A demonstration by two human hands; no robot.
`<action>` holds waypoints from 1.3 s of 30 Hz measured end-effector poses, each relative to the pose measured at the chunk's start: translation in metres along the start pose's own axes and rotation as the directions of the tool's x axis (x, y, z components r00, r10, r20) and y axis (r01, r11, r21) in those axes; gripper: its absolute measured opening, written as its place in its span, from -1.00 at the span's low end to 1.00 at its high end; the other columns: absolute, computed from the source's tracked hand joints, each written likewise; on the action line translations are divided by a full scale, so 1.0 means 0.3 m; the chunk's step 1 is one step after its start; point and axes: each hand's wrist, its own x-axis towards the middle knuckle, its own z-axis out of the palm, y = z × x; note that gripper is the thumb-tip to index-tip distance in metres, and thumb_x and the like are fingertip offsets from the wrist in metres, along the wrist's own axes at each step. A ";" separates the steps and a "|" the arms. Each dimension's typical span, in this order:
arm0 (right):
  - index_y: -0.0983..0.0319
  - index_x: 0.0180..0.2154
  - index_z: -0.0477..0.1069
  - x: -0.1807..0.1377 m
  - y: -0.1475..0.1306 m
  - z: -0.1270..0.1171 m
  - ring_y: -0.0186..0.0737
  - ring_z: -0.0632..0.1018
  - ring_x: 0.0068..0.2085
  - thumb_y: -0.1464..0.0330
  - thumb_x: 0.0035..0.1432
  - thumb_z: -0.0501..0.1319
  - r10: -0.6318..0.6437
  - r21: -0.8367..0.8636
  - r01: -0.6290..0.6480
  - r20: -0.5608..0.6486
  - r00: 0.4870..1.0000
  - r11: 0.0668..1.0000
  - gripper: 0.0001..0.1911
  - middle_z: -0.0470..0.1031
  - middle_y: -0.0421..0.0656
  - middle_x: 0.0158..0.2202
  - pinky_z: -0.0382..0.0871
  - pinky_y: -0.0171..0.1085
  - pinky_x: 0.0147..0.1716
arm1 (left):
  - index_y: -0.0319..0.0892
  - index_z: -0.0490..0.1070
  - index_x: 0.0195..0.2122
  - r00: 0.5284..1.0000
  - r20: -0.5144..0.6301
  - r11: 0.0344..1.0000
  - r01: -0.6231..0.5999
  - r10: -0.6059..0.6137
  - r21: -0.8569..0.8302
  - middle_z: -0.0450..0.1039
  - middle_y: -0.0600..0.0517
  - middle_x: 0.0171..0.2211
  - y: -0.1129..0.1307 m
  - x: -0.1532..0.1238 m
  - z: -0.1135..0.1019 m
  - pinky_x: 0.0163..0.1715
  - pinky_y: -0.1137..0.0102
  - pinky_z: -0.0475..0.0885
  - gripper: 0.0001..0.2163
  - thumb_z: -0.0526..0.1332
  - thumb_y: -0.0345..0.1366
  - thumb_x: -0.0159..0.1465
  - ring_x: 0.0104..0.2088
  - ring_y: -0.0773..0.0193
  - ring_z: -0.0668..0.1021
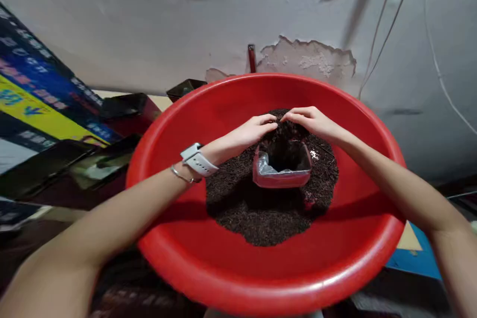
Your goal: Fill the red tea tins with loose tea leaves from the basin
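Observation:
My left hand (256, 130) and my right hand (312, 120) meet fingertip to fingertip over the far edge of a small pink, square-looking pot (282, 180). Dark soil (292, 130) is cupped between them, and some seems to be dropping into the pot. Clear plastic film (265, 165) lines the pot's near left corner. The pot sits in a bed of loose soil (257, 223) at the bottom of a large red basin (238, 263). Both palms face away from me, so the amount held is partly hidden. A white watch and a bracelet are on my left wrist.
Dark planter boxes (59, 171) stand left of the basin, beside a printed blue and yellow box (44, 84). Behind is a wall (149, 25) with peeling plaster. Thin cables (389, 30) hang at the right. A blue item (413, 256) lies under the basin's right side.

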 end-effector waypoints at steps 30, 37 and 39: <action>0.22 -0.01 0.47 0.037 0.182 -0.083 -0.03 0.32 0.21 0.06 0.34 -0.14 0.218 -0.327 -0.245 -0.118 0.969 0.913 -0.44 0.40 -0.05 0.14 0.08 0.03 0.21 | -0.16 0.52 -0.11 0.812 0.466 0.531 -0.583 0.352 0.615 0.59 -0.02 -0.18 -0.035 -0.038 0.079 -0.12 0.35 0.38 -0.73 0.04 -0.27 0.38 -0.17 0.22 0.59; 0.10 0.16 0.33 0.011 0.302 -0.031 0.24 0.07 0.32 0.08 0.33 -0.09 0.365 -0.690 -0.305 -0.063 0.929 0.656 -0.50 0.09 -0.07 0.34 0.08 0.36 0.11 | -0.24 0.52 -0.21 0.784 0.492 0.430 -0.619 0.378 0.657 0.59 -0.08 -0.30 -0.035 -0.081 0.152 -0.29 0.35 0.40 -0.70 0.05 -0.18 0.38 -0.32 0.19 0.61; 0.13 0.22 0.25 0.018 0.305 0.011 0.24 0.09 0.31 0.10 0.32 -0.04 0.344 -0.751 -0.209 0.026 0.939 0.627 -0.48 0.07 -0.02 0.34 0.14 0.32 0.10 | -0.25 0.51 -0.29 0.782 0.481 0.385 -0.618 0.397 0.686 0.58 -0.08 -0.35 -0.032 -0.096 0.168 -0.33 0.35 0.39 -0.72 0.08 -0.20 0.36 -0.36 0.20 0.60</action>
